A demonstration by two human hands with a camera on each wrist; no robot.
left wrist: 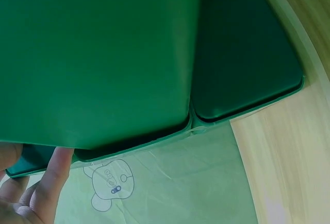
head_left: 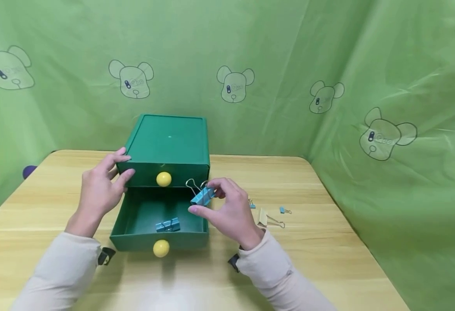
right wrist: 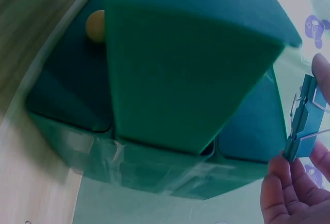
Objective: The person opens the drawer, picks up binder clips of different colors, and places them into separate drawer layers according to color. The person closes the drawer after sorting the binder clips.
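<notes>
A green drawer cabinet (head_left: 169, 138) stands on the table, one drawer (head_left: 118, 239) pulled out below the top one. My left hand (head_left: 101, 185) grips the cabinet's left front edge, thumb on the front; its fingers (left wrist: 51, 185) show at the lower left in the left wrist view. Over the right part of that drawer, my right hand (head_left: 229, 207) pinches a blue binder clip (head_left: 203, 196) between thumb and fingers. In the right wrist view the same clip (right wrist: 304, 121) appears beside the pulled-out drawer. Another blue binder clip (head_left: 168, 225) lies inside, near the drawer's front.
Right of the cabinet, a pale yellow binder clip (head_left: 263, 218) and a small blue clip (head_left: 282, 210) lie on the wooden table (head_left: 320, 259). Another small blue clip (head_left: 252, 204) is partly hidden behind my right hand. Yellow knobs (head_left: 161, 248) stick out from the drawers. Green curtain surrounds the table.
</notes>
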